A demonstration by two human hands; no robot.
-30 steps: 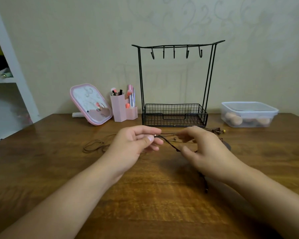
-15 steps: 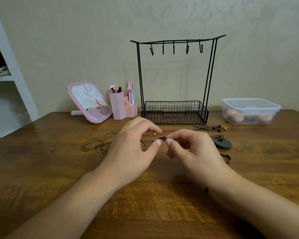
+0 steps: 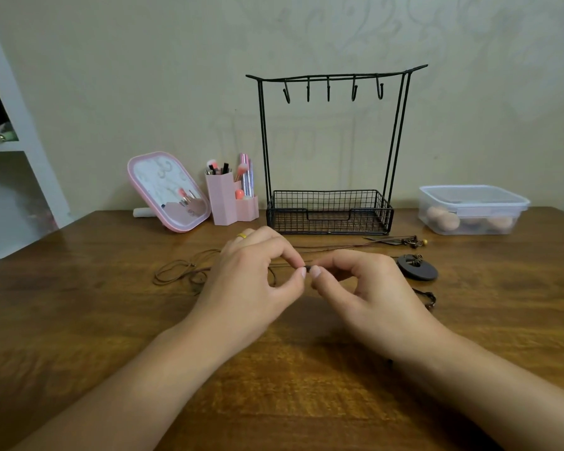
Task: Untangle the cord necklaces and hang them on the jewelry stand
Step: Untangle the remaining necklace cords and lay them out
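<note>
Worktop (image 3: 79,320) of dark brown wood carries everything here, with the black wire jewelry stand (image 3: 329,151) upright at the middle of its far edge, all five hooks on the top bar still bare. To the stand's right along that edge sits a clear plastic lidded box (image 3: 472,209) with rounded pinkish things inside; to its left stand a pink hexagonal brush holder (image 3: 222,200) and a pink-framed tilted mirror (image 3: 168,190).

The brown cord necklaces (image 3: 179,271) lie across the middle of the worktop, between the stand and the person: loose loops trail out to the left, thin strands run rightward to a cluster of small beads, and a dark round disc pendant (image 3: 417,267) rests just right of the hands.

A second ago the hands were held apart with a short slack length of cord hanging between them; they have since closed in until thumb tips nearly touch. That suggests the work has narrowed to one tight spot (probably a knot or sliding bead, too small to tell), so untangling is still early and hanging has not begun.

The left hand (image 3: 254,281) pinches the cord between thumb and forefinger, a yellow ring on one finger. The right hand (image 3: 362,288) pinches the same dark spot from the other side, fingers curled. The tangle point sits exactly between the two pinches, raised slightly above the worktop.
</note>
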